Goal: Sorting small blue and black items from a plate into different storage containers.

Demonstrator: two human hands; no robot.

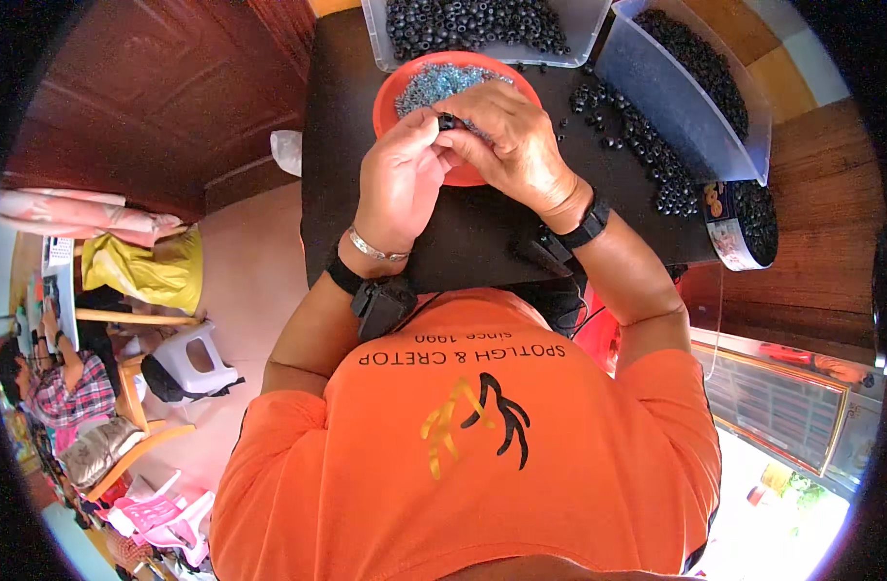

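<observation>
Black part (pixel 447 122): pinched between the fingertips of both hands, up above the near side of the red bowl.
Table (pixel 342 87): dark top, everything's spread on it.
Right-side tub (pixel 647 107): clear plastic, tilted – loads of black parts inside.
Far tub (pixel 487 55): clear too, also holding black parts.
Red bowl (pixel 385 107): in front of the far tub, with silvery bits (pixel 441 79) in it.
Left hand (pixel 400 184): thumb and fingers closed on the black part.
Right hand (pixel 516 145): curled over the bowl, gripping the same piece from the other side.
Round container (pixel 739 242): more black stuff in it, near the table's right edge.
Loose parts (pixel 656 160): small black ones – strewn beside the right-side tub.
</observation>
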